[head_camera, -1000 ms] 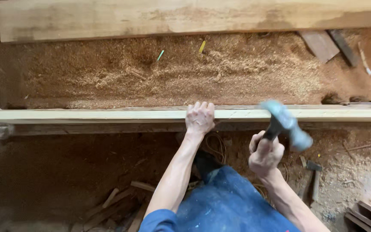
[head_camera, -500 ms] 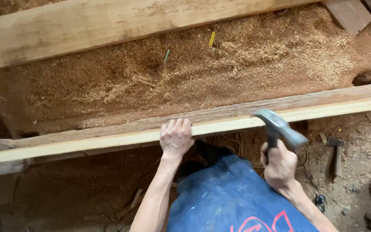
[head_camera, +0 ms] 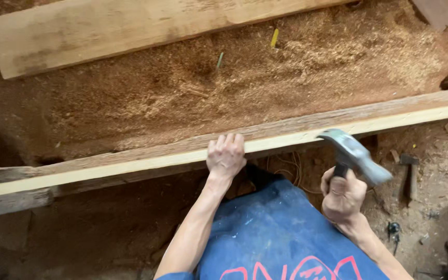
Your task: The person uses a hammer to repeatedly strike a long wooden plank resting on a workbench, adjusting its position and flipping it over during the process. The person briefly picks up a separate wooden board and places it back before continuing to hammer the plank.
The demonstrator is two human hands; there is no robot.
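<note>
A: Left hand (head_camera: 226, 154)?
B: Flat over the near edge of the long beam (head_camera: 130, 163), fingers curled over the top, palm pressing down. Closed on the wood, pinning it.

A: Right hand (head_camera: 343, 196)?
B: Fist clamped round the handle of a hammer (head_camera: 356, 155). Steel head sits just at the beam's near edge, right of the left hand, tilted. Touching the wood or a hair above it, can't tell, it's a bit smeared.

A: What changed vs the earlier shots?
B: A second ago the hammer head was raised and blurred, out right of the beam. Half a second ago lower. Now it's down at the edge. So the swing has come in, reads as a strike landing or about to land on the beam's side. Left hand hasn't let go across all three. Beam also looks more slanted in frame, likely head movement, not the beam.

A: Where's the beam?
B: Runs left to right across the middle, pale cut face toward the person, rough grey face on top. Its left end rests over a shorter grey block (head_camera: 16, 201).

A: Rest?
B: Sawdust (head_camera: 286, 78) spread on the ground behind it, a wide plank (head_camera: 105, 31) beyond that, a yellow pencil-like stick (head_camera: 274, 37) in the sawdust. Second tool, maybe a small hammer (head_camera: 409, 173), lies on the dirt at right. Blue shirt (head_camera: 281, 238) at bottom.
</note>
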